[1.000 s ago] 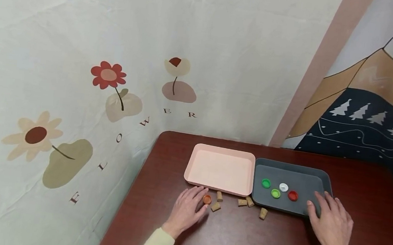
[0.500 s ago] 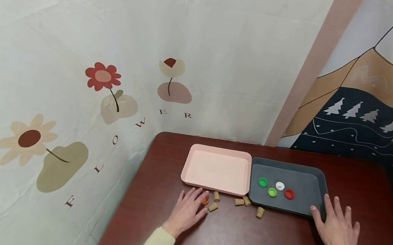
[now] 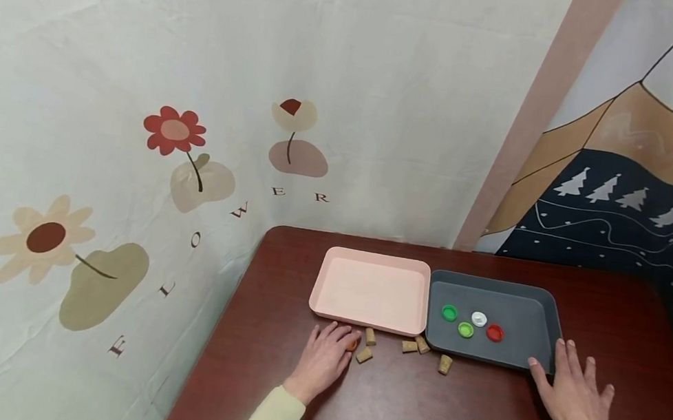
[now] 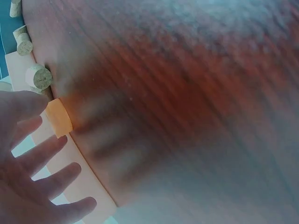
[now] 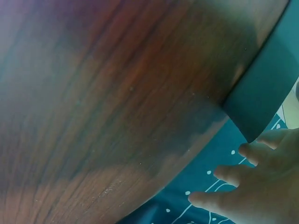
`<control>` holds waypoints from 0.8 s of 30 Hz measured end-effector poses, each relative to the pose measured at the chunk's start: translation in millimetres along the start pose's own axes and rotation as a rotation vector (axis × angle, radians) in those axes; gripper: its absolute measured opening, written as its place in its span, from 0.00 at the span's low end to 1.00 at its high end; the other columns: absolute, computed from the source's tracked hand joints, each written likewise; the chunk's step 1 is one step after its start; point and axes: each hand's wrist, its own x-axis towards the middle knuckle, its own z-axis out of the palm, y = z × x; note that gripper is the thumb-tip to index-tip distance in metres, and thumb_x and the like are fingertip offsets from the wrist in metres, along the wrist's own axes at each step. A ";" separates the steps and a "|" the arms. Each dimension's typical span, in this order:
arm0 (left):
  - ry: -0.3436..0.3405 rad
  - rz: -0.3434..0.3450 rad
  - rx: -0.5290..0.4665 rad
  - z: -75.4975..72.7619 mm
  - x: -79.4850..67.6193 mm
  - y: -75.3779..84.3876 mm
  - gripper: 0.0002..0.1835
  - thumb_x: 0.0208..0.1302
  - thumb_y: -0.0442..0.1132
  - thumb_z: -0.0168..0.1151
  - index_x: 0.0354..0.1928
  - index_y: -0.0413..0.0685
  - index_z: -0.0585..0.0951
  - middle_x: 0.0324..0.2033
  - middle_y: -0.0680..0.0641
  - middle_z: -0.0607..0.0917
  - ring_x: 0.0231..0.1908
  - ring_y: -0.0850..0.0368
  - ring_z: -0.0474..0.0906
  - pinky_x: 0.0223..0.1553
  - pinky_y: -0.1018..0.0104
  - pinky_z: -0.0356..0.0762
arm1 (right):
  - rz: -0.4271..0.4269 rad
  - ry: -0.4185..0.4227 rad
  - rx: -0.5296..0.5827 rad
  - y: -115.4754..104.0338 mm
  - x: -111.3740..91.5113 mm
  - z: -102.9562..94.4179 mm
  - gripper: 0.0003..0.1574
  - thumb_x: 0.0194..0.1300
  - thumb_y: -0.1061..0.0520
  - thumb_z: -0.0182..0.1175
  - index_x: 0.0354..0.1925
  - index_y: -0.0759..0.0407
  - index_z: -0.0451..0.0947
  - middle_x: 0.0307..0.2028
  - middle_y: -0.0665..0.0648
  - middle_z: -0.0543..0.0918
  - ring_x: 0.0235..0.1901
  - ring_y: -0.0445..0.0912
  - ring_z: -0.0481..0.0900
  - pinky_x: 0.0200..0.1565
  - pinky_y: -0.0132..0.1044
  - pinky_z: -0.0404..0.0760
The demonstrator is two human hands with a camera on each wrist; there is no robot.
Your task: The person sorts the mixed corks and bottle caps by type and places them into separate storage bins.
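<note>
My left hand (image 3: 321,359) has its thumb and index finger at an orange bottle cap (image 4: 59,117) on the table, pinching it from either side. In the left wrist view the other fingers stretch out beside it. Two corks (image 3: 364,355) lie just to the right of that hand. Fingers spread, my right hand (image 3: 575,398) is by the near right corner of the dark grey tray (image 3: 518,362), its thumb at the rim. Inside that tray are a green cap (image 3: 449,313), a light green cap (image 3: 465,330), a white cap (image 3: 478,319) and a red cap (image 3: 494,333).
A pink tray (image 3: 374,290) stands left of the grey one, their sides meeting. More corks (image 3: 422,344) lie along the near edges of the trays, one cork (image 3: 445,364) slightly apart. Behind the dark red table (image 3: 401,411) hangs a printed cloth (image 3: 398,106).
The left thumb and fingers have closed in on the orange cap. My right hand has drawn back from over the grey tray to its near right corner. The head view has turned slightly right.
</note>
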 end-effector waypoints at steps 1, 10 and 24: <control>0.008 0.007 0.002 0.5 0.1 -0.1 0.22 0.67 0.43 0.70 0.63 0.58 0.83 0.58 0.50 0.85 0.64 0.42 0.77 0.61 0.33 0.71 | -0.001 -0.002 0.000 0.0 -0.1 0.5 0.60 0.78 0.27 0.41 0.79 0.74 0.41 0.77 0.79 0.41 0.73 0.82 0.36 0.59 0.86 0.37; 0.085 0.046 -0.006 5.2 -0.8 -3.0 0.14 0.69 0.40 0.69 0.55 0.57 0.87 0.50 0.53 0.88 0.59 0.44 0.81 0.60 0.35 0.74 | -0.002 0.000 0.009 -1.6 -0.5 1.5 0.60 0.78 0.28 0.41 0.77 0.78 0.43 0.77 0.79 0.41 0.73 0.81 0.38 0.59 0.85 0.36; 0.194 0.061 -0.100 -5.9 -3.3 -0.1 0.15 0.66 0.43 0.72 0.54 0.54 0.86 0.48 0.52 0.88 0.52 0.52 0.84 0.60 0.39 0.75 | 0.006 -0.007 0.017 0.1 0.5 2.9 0.62 0.77 0.26 0.41 0.78 0.78 0.42 0.77 0.78 0.39 0.74 0.79 0.36 0.60 0.85 0.35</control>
